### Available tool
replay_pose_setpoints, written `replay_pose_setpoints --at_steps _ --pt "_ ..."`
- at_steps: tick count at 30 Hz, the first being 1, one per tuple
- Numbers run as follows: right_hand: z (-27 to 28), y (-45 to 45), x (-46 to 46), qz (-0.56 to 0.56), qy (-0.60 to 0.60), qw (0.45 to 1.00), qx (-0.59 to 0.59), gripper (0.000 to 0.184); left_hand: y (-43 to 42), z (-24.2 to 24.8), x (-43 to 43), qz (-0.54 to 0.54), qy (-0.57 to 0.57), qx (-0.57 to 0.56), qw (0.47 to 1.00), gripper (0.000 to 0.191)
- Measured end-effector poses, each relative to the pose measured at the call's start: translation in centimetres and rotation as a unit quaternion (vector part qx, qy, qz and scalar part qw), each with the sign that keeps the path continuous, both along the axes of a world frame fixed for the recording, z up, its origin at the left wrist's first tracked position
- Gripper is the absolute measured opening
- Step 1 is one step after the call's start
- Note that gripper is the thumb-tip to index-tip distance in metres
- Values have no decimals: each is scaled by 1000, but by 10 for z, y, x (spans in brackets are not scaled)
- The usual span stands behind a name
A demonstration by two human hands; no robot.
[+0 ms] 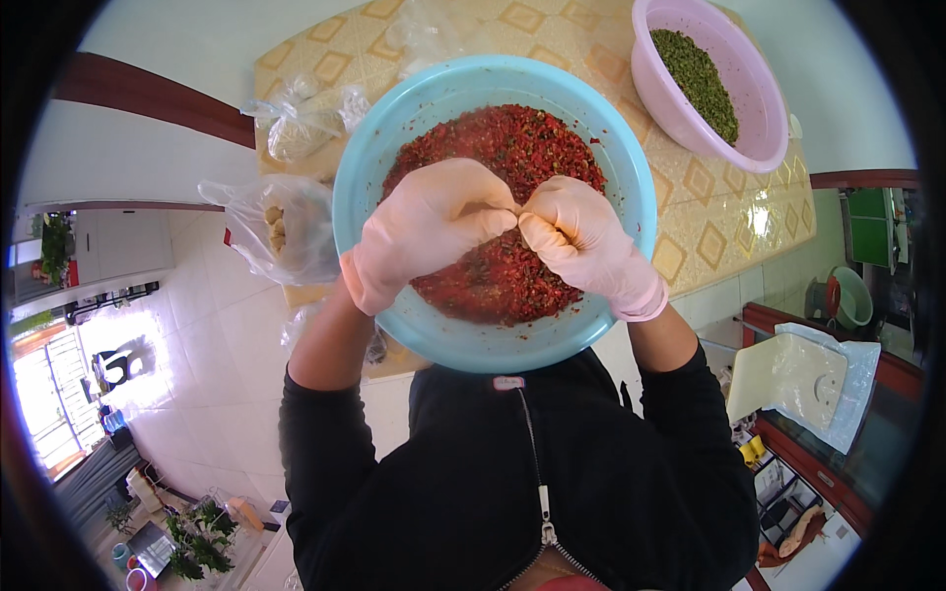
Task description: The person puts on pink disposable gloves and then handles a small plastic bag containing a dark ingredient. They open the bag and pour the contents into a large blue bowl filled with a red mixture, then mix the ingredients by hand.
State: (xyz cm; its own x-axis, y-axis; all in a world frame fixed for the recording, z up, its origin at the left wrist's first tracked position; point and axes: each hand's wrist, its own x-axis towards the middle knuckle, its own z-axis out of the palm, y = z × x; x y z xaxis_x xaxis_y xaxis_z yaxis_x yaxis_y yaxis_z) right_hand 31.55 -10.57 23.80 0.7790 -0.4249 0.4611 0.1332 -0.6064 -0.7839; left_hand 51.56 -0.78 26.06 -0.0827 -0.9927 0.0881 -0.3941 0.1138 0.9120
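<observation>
Both my hands wear pale, translucent disposable gloves and meet over a light blue plastic basin [617,325]. In the basin lies a wide heap of chopped red chili [502,140] with green flecks mixed through it. The thumb and fingers of my left hand [436,229] are curled, their tips pinched at the middle of the basin. My right hand [584,236] is bunched up, its fingertips touching or nearly touching the left ones. Whether something small sits between the fingertips is too fine to make out. Bits of chili cling to the basin's inner wall.
On the patterned tablecloth [698,185], a pink basin [761,111] holds chopped green herbs [691,81] at the far right. Left of the blue basin are a plastic bag [303,229] with tan lumps and a knotted bag [295,133]. A chair [791,377] stands at right.
</observation>
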Motion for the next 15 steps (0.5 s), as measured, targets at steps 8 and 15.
replay_pose_setpoints --at_steps 8,15 --pt "4 -7 8 -43 14 998 -32 19 0 2 -9 111 20 40 993 9" --pt "14 -6 0 -55 125 958 254 19 -3 -12 -12 174 -61 14 983 17"
